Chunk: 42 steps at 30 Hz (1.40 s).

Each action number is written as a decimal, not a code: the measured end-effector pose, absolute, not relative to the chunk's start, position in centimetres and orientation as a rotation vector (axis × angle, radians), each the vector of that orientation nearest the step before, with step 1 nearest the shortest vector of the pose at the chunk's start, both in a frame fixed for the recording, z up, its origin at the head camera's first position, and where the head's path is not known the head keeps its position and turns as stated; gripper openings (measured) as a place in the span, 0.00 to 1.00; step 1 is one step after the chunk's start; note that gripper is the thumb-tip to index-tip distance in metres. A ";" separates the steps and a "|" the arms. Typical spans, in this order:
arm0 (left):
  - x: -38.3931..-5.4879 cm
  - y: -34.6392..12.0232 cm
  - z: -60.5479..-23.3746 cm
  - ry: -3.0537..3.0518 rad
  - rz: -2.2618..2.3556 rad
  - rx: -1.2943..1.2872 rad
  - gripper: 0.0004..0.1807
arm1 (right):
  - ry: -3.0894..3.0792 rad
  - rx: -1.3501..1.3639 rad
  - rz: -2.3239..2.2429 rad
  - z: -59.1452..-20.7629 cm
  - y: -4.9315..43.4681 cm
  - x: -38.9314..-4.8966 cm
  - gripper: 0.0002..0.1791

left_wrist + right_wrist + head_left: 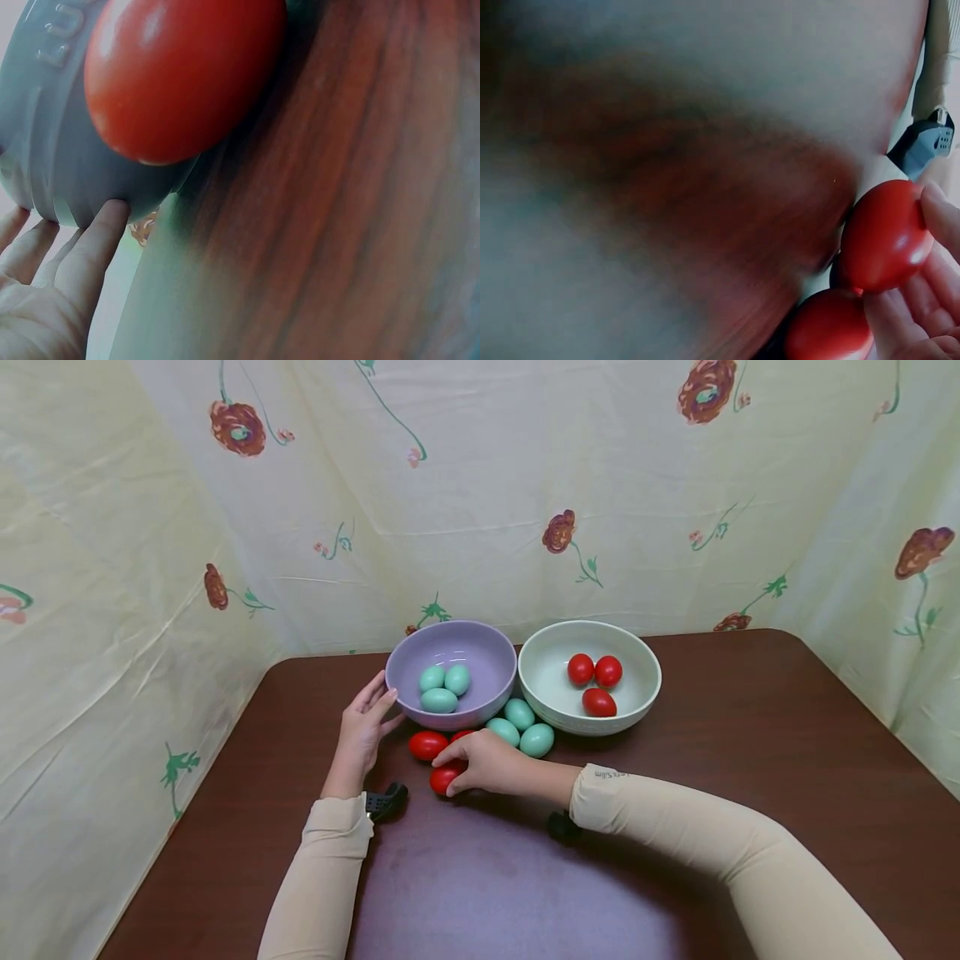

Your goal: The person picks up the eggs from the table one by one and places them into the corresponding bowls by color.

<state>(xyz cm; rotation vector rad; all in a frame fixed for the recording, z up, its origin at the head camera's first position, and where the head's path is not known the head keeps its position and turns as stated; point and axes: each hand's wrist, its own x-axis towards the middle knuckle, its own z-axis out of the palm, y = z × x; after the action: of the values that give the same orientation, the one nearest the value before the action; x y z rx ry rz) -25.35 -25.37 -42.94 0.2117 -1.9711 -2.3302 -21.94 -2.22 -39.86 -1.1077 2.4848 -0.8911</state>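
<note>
My right hand (491, 764) pinches a red egg (446, 779) between thumb and fingers, low over the table. In the right wrist view the pinched egg (889, 234) overlaps another red egg (829, 328). My left hand (362, 733) touches the outside of a purple bowl (487, 672), its fingers nearly straight. Fingertips (112, 211) rest against the bowl wall in the left wrist view. Three light green eggs (438, 700) lie inside this bowl. In front of it sits a red egg (428, 746), with a further red egg (462, 735) partly hidden behind my right hand.
A pale green bowl (540, 689) with three red eggs (600, 702) stands right of the purple one. Several light green eggs (537, 740) lie in front, between the bowls. The dark brown table (750, 718) backs onto a floral curtain (480, 527).
</note>
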 end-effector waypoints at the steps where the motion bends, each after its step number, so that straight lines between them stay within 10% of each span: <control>1: -25.4 -25.4 -42.9 -1.971 -2.328 0.210 0.32 | 2.487 -1.094 -0.895 -39.9 -2.2 -21.9 0.22; 42: -25.2 -25.2 -43.1 -1.966 -2.331 0.241 0.32 | 2.527 -0.559 -1.274 -35.5 4.5 -20.7 0.24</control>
<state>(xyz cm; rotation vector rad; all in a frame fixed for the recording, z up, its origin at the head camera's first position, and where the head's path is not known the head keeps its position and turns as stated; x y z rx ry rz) -25.20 -25.18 -43.05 0.2412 -1.9657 -2.3309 -20.65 4.48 -35.50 -0.5591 2.5266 -1.2745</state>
